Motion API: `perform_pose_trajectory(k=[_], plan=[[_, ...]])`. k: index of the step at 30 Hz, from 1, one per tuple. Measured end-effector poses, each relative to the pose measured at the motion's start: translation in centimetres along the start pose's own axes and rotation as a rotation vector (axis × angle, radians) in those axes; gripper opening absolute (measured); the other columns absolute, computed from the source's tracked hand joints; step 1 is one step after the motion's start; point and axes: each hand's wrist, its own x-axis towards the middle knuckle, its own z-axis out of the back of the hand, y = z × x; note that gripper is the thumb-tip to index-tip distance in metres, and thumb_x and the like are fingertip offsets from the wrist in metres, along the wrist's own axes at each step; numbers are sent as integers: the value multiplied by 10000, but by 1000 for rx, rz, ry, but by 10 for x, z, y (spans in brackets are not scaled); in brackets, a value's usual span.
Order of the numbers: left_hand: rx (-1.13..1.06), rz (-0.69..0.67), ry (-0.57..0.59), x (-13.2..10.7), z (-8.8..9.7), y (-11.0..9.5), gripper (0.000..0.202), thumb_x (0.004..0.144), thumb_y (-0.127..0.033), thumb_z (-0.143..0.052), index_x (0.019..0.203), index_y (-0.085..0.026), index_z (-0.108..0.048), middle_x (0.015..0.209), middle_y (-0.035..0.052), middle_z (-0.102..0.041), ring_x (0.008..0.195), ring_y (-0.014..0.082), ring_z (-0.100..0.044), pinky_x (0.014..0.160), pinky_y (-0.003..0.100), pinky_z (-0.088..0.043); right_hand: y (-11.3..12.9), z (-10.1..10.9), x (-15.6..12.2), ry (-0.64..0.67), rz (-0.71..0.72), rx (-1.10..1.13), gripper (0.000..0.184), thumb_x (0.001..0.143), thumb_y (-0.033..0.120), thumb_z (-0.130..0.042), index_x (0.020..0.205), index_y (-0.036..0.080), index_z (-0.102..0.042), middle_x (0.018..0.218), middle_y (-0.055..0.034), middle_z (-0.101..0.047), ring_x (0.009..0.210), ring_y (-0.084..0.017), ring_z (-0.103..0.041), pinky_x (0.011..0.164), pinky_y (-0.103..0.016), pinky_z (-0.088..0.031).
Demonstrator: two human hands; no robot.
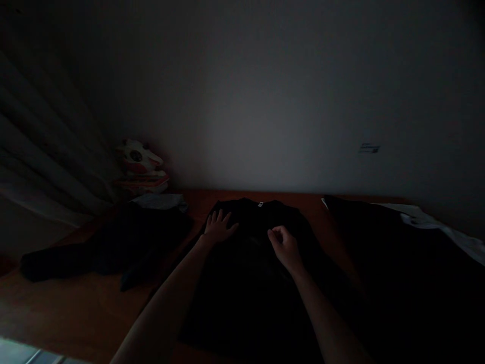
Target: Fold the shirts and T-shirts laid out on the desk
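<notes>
A black long-sleeved top (242, 288) lies spread out in front of me, its neckline with a small white label (260, 204) toward the wall. My left hand (219, 227) rests flat on the upper left of the top, fingers spread. Over the upper right part of the same garment is my right hand (285, 246), its fingers curled in with thumb and forefinger close together. Whether cloth is pinched there is too dark to see. Both sleeves slope down and outward beside my forearms.
Dark clothes (144, 237) lie bunched on the left of the brown surface (76, 308). More black clothing (397, 263), with white cloth (424, 218) behind it, covers the right. A cow-like figure (138, 156) stands at the back left by a curtain (41, 151). A wall (257, 101) closes the back.
</notes>
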Motion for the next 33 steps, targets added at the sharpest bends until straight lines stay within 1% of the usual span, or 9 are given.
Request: perform_pose_trajectory(k=[4,7,12,15,18,21,24,27,33], plan=[[41,50,102,3,-4,-2,908,882,-801,-340,1591,-235,-316,1676,177,-195,1530,455,-143,1203,630,-157,1,1,0,-6,0,7,387,821,631,-537,811,248,-590,750,-49,-707,724,-228,-662,690,-325,-500],[50,9,13,0,-6,-7,766,958,-667,-348,1563,-197,-382,1661,188,-246,1520,435,-217,1203,617,-181,2,0,0,-1,-5,11,391,825,636,-534,812,249,-587,756,-50,-707,724,-227,-654,692,-325,-498],[26,-220,-162,-15,-9,-13,538,1002,-467,-390,1436,-195,-556,1611,135,-398,1473,318,-382,1233,481,-230,0,0,1,-8,-10,-12,408,832,649,-520,823,248,-590,746,-51,-691,720,-227,-636,693,-325,-485],[5,-281,-170,-24,-13,-12,529,994,-503,-410,1436,-252,-557,1609,91,-412,1483,299,-367,1242,494,-208,-2,5,1,-103,20,-183,364,872,568,-477,880,231,-617,807,-84,-704,759,-238,-639,747,-354,-489],[-21,-235,-102,-30,-18,-10,606,994,-599,-363,1506,-292,-470,1631,84,-371,1512,325,-308,1229,567,-192,-8,12,0,-213,60,-536,385,889,449,-482,1110,184,-653,1143,-181,-698,1073,-318,-627,952,-471,-438],[-1,-223,-71,-33,-20,-9,645,996,-620,-332,1537,-281,-423,1648,102,-327,1525,339,-271,1222,588,-180,-17,13,-2,-122,-51,-814,569,918,503,-486,1365,165,-585,1456,-227,-536,1386,-393,-429,1119,-603,-257],[2,-231,-68,-32,-20,-9,671,993,-628,-329,1541,-252,-422,1649,129,-312,1525,352,-265,1216,596,-184,-23,9,-2,7,-154,-926,735,934,649,-417,1461,149,-531,1543,-245,-442,1473,-421,-305,1160,-652,-133],[-14,-242,-85,-30,-19,-10,678,989,-635,-328,1542,-253,-423,1647,131,-317,1522,358,-270,1208,602,-191,-25,7,2,40,-160,-959,809,928,715,-372,1504,158,-487,1582,-248,-383,1488,-436,-270,1153,-684,-102],[12,-191,-84,-17,-21,-14,647,980,-633,-357,1534,-308,-429,1642,96,-347,1517,352,-283,1207,590,-184,-26,9,22,74,-196,-944,807,913,708,-423,1511,170,-479,1602,-229,-358,1498,-428,-254,1165,-681,-88]])
